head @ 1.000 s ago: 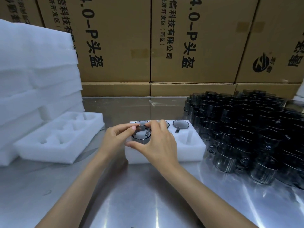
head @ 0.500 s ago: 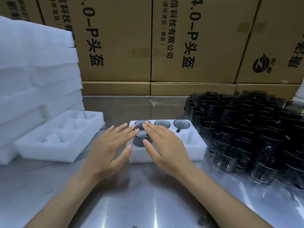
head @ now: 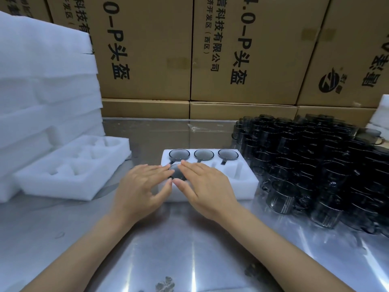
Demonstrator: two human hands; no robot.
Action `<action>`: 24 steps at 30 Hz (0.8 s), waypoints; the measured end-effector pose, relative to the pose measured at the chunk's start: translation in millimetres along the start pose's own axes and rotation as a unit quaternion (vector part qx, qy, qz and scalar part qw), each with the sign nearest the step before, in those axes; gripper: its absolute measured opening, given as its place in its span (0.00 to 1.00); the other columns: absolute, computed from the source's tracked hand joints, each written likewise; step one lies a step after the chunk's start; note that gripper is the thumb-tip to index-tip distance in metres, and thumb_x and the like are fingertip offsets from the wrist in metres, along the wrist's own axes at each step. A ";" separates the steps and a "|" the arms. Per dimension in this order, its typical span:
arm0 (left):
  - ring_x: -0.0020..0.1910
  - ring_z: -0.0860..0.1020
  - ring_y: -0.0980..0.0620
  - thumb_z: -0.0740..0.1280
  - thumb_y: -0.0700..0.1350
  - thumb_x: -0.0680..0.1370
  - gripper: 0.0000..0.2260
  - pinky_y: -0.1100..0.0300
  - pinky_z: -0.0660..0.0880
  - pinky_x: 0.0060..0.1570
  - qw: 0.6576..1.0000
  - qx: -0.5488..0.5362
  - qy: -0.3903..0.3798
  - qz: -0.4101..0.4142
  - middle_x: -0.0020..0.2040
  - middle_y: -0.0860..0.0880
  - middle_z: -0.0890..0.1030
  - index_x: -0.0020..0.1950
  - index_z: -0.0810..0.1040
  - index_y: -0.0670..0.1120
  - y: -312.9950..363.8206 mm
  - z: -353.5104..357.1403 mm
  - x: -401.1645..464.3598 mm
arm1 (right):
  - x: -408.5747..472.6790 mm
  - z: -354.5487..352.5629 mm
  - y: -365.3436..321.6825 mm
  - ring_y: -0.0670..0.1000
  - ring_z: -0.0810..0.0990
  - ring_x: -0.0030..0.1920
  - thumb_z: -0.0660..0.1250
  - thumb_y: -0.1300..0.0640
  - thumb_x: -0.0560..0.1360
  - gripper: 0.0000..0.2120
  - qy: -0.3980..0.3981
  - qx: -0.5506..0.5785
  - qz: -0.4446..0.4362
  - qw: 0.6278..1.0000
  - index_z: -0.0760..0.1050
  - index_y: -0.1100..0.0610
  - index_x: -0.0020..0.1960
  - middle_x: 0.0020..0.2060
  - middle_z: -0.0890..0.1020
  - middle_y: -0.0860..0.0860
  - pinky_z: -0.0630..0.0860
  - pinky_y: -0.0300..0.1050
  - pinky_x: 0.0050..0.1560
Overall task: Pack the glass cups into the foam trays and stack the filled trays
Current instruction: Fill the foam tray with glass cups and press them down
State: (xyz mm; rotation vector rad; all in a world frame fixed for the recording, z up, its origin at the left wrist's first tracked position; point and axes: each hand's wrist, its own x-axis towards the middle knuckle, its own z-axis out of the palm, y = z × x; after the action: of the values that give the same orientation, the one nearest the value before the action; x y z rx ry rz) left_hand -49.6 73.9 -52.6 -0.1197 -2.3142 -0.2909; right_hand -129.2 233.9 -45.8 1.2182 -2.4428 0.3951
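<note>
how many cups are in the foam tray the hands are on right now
4. Three fill the foam tray's back row: left, middle, right. The fourth cup sits front-left, under both hands' fingertips.

Black print, turned sideways, is carried only by the cardboard boxes stacked behind the tabletop. On the middle-left box (head: 145,47) ".0-P头盔" is read in large characters, and on the middle-right box (head: 259,47) "4.0-P头盔" is read beside smaller lines, "科技有限公司" and "济开发区(西区)". A round black logo is printed on the right-hand box (head: 345,60) next to large characters cut off by the frame edge, which cannot be read for certain.
</note>
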 end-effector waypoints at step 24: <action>0.48 0.79 0.52 0.56 0.52 0.77 0.17 0.54 0.75 0.47 0.997 -0.065 -0.038 -0.003 0.45 0.55 0.83 0.50 0.83 0.47 12.5 6.9 2.9 | -9.5 -43.6 116.3 0.57 0.66 0.65 0.61 0.55 0.78 0.16 -0.060 -0.067 0.368 0.925 0.71 0.55 0.66 0.63 0.74 0.54 0.67 0.53 0.60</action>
State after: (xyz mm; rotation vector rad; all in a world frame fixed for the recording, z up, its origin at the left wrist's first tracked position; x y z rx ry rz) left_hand -54.3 87.7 -53.0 -0.1930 -2.3697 -0.4476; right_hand -208.8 326.4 -20.6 0.2270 -2.9103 0.3420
